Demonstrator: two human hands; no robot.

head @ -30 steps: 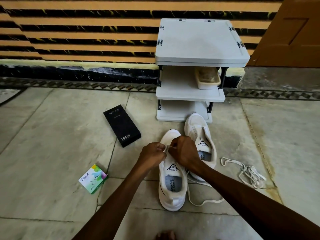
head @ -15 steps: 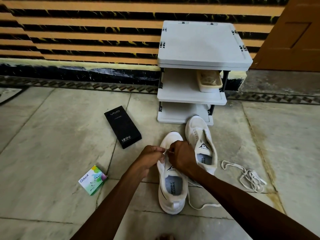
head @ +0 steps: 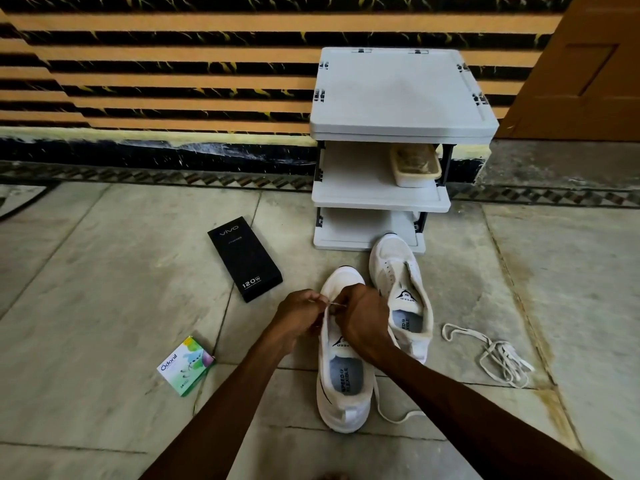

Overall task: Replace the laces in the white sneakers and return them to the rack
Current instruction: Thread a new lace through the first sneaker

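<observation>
On the floor point(head: 104, 306) before the rack point(head: 398, 91), our left hand point(head: 299, 313) and right hand point(head: 363, 317) pinch a lace point(head: 398, 420) with curled fingers point(head: 311, 300) above the nearer sneaker point(head: 341, 415).

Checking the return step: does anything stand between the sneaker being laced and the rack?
Partly. The second sneaker lies on the floor with its toe at the front of the rack's bottom shelf, right of the sneaker being laced. A tray takes the middle shelf's right side. Nothing else visible stands between.
</observation>
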